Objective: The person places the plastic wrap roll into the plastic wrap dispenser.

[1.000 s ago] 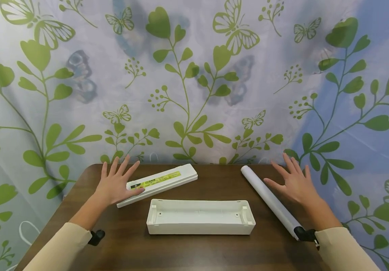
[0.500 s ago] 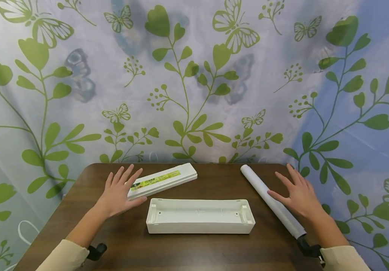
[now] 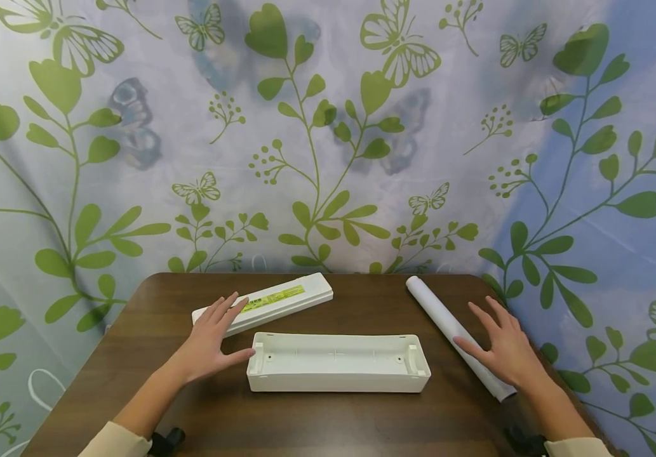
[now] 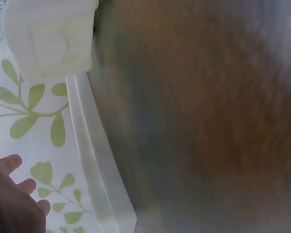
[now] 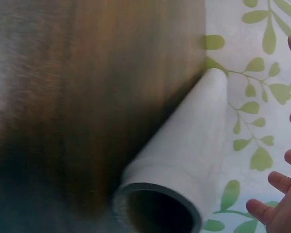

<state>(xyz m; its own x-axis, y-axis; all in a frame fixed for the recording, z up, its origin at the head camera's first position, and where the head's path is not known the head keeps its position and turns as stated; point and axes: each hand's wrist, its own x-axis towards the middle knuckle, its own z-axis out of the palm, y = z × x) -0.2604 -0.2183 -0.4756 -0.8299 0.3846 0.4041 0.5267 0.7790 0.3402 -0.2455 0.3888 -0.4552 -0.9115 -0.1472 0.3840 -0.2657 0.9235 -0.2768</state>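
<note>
An open white plastic tray point(image 3: 336, 383) lies lengthwise at the middle of the table, with a holder at each inner end. Behind it to the left rests a long white lid point(image 3: 299, 297) bearing a yellow label. My left hand point(image 3: 210, 346) is spread above the lid's near end, hiding part of it, its thumb by the tray's left end; contact cannot be made out. On the right, a white roll of what looks like plastic wrap point(image 3: 448, 324) lies slanted, its hollow core showing in the right wrist view. My right hand point(image 3: 507, 355) hovers beside it, fingers spread, holding nothing.
The brown wooden table point(image 3: 362, 425) ends at the back against a hanging cloth point(image 3: 328, 158) printed with leaves and butterflies. A white cord point(image 3: 39, 387) hangs beyond the table's left edge. Each wrist carries a black camera mount point(image 3: 167, 441).
Both hands have come down and toward me. The left has also shifted right, toward the tray's left end, with its fingers over the lid. Tray, lid and roll have stayed in place.
</note>
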